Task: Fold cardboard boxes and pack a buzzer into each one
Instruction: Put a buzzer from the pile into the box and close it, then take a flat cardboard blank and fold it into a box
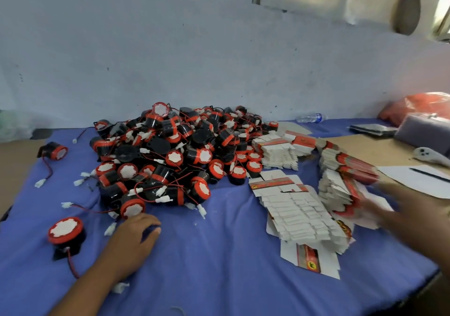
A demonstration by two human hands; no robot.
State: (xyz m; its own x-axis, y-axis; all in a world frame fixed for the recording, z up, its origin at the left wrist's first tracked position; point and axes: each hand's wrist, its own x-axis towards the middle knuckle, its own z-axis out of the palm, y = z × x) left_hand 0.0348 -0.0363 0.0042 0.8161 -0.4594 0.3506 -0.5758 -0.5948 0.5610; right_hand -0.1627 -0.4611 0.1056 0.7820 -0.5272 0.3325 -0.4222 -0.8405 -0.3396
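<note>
Left grip (136,235) relaxed, palm down on the blue-covered worktop (219,267), holding nothing, just near the buzzer pile (175,155), which is beyond counting. Right grip (399,208) blurred at the flat box stacks (302,211); state cannot be told. The stacks fan from far-left to near-right. Two loose buzzers (65,230) lie apart at left.

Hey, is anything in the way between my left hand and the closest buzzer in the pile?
Nothing visible. The left hand rests on the blue cloth, and the nearest buzzer lies just beyond it, with only bare cloth between.
</note>
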